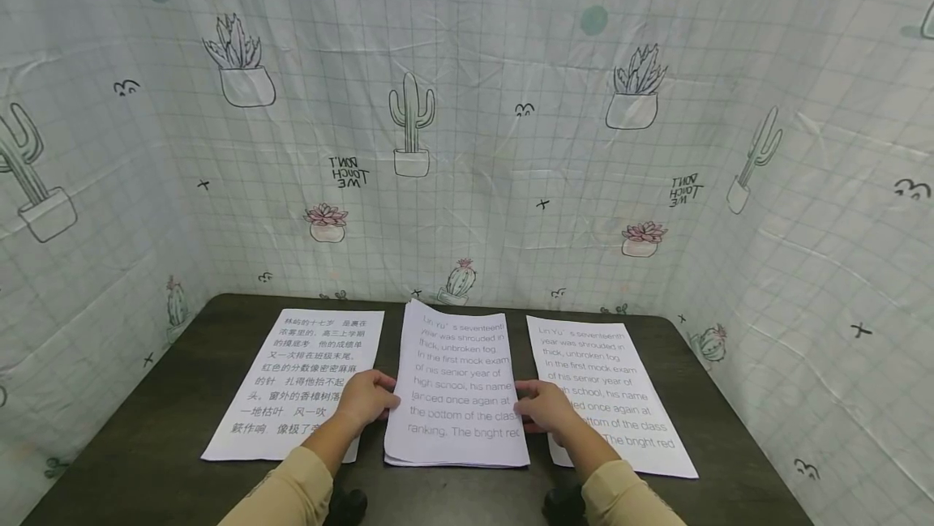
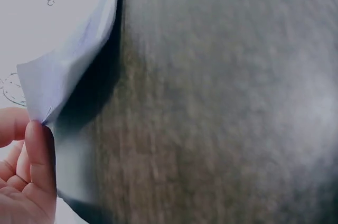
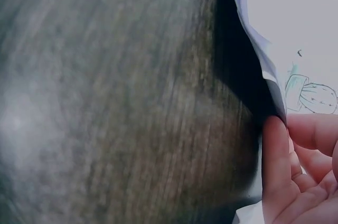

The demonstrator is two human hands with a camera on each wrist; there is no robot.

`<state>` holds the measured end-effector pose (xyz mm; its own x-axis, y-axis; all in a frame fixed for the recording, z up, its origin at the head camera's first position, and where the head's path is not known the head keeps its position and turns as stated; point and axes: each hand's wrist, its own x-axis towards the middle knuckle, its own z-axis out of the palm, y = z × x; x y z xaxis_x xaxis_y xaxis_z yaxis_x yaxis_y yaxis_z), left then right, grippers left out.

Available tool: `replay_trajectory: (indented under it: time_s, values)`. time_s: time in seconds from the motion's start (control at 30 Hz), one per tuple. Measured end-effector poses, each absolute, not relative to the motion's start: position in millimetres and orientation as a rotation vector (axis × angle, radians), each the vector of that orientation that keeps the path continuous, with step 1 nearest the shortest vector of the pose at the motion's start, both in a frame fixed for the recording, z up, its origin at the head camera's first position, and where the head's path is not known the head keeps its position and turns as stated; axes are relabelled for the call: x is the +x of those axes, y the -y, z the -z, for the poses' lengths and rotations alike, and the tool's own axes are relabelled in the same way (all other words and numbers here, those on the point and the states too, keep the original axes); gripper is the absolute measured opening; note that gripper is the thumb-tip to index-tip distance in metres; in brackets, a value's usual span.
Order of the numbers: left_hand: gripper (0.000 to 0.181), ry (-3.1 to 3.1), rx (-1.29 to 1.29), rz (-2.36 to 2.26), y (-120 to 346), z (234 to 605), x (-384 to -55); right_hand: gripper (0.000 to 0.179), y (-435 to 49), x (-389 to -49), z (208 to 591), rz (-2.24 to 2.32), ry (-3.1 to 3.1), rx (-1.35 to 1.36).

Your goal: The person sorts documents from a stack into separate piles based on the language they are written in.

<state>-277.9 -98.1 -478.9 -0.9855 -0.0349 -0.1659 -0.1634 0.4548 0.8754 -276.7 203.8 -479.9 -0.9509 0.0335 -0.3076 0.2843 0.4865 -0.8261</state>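
Observation:
In the head view a small stack of printed paper sheets [image 1: 456, 388] with English text lies between the two hands, its edges slightly uneven. My left hand [image 1: 367, 398] pinches its left edge. At the opposite edge, my right hand [image 1: 543, 408] pinches the paper between thumb and fingers. The left wrist view has the left hand [image 2: 29, 174] gripping a bent sheet edge [image 2: 50, 78] at the thumb tip. Likewise, in the right wrist view the right hand [image 3: 303, 174] holds a curled paper edge [image 3: 269, 71], lifted off the tabletop.
To the left lies a sheet with Chinese text [image 1: 306, 364], partly under the left forearm. Another sheet with English text [image 1: 606, 380] lies to the right, partly covered by the right hand. All rest on a dark wooden table [image 1: 160, 396], with a cactus-print curtain [image 1: 467, 129] behind.

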Motion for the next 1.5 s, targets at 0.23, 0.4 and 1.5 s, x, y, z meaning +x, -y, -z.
replay_trajectory:
  time_s: [0.23, 0.4, 1.5]
  values:
    - [0.018, -2.58, -0.18, -1.592, 97, 475, -277, 0.05, -201, -275, 479, 1.455, -2.483, 0.277]
    - [0.026, -2.505, -0.174, -1.619, 97, 478, -279, 0.051, -201, -274, 478, 1.461, -2.475, 0.279]
    - [0.046, -2.071, -0.181, -2.043, 102, 489, -291, 0.056, -203, -275, 471, 1.794, -2.351, 0.256]
